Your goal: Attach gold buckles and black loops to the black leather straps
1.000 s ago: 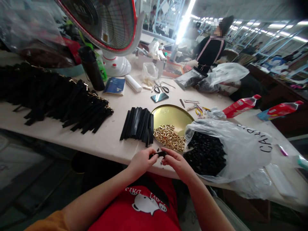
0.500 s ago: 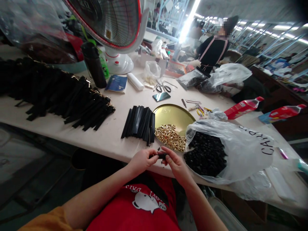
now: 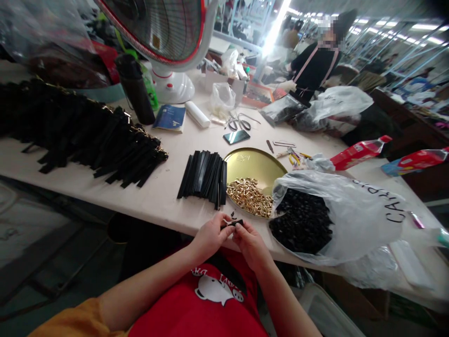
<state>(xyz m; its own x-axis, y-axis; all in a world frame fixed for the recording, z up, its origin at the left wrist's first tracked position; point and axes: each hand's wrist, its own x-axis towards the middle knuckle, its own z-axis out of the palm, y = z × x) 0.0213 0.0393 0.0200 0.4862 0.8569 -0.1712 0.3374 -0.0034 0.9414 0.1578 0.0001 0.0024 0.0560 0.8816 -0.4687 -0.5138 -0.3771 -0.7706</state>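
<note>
My left hand (image 3: 211, 235) and my right hand (image 3: 250, 241) meet at the table's front edge, both closed on a short black strip (image 3: 235, 223). The fingers hide part of the strip. Just beyond them lies a row of flat black strips (image 3: 204, 178). A round gold tray (image 3: 257, 161) holds a heap of small gold metal pieces (image 3: 249, 195). Right of my right hand, an open clear plastic bag (image 3: 354, 220) contains many small black pieces (image 3: 301, 220).
A large pile of black strips with gold ends (image 3: 80, 131) covers the left side. Behind are a heater fan (image 3: 171, 86), dark bottle (image 3: 135, 89), blue booklet (image 3: 170, 117), phone (image 3: 236, 136), scissors (image 3: 238, 122) and pliers (image 3: 296, 159). A person (image 3: 315, 65) stands beyond the table.
My right hand has moved slightly lower, its fingers now more bent around the black strip. The strip is tilted differently between my hands. The camera view has shifted a little.
</note>
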